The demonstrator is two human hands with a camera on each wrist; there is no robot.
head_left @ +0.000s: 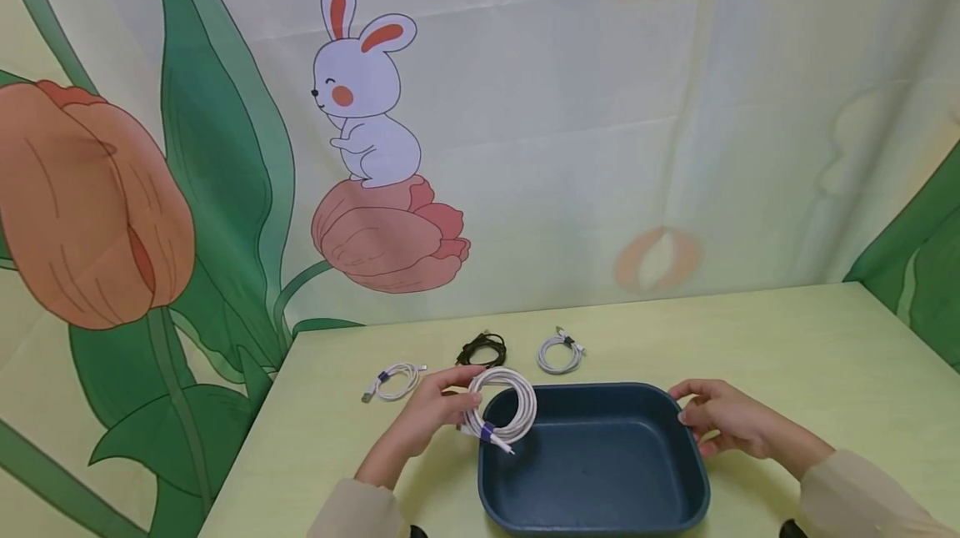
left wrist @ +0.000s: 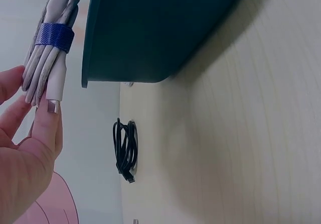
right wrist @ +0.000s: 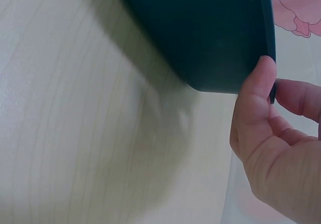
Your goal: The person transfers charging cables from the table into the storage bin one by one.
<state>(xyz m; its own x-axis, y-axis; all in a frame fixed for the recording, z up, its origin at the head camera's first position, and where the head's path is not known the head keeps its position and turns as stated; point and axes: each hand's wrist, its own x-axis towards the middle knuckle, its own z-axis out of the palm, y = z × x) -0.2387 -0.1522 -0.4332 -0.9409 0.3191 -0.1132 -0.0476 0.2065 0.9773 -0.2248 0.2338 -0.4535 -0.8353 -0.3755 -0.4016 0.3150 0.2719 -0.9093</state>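
Observation:
My left hand pinches a coiled white charging cable between thumb and fingers, over the left rim of a dark blue tray. A blue strap binds the coil, and a metal USB-C plug points out beside the fingers. At the tray's far right corner, my right hand pinches the rim, thumb on one side and a finger on the other, as the right wrist view shows. Nothing lies inside the tray.
Behind the tray lie a black coiled cable and a grey-white coiled cable with a dark tie. Farther left is a white coiled cable with a blue tie. A printed curtain hangs behind the pale wooden table.

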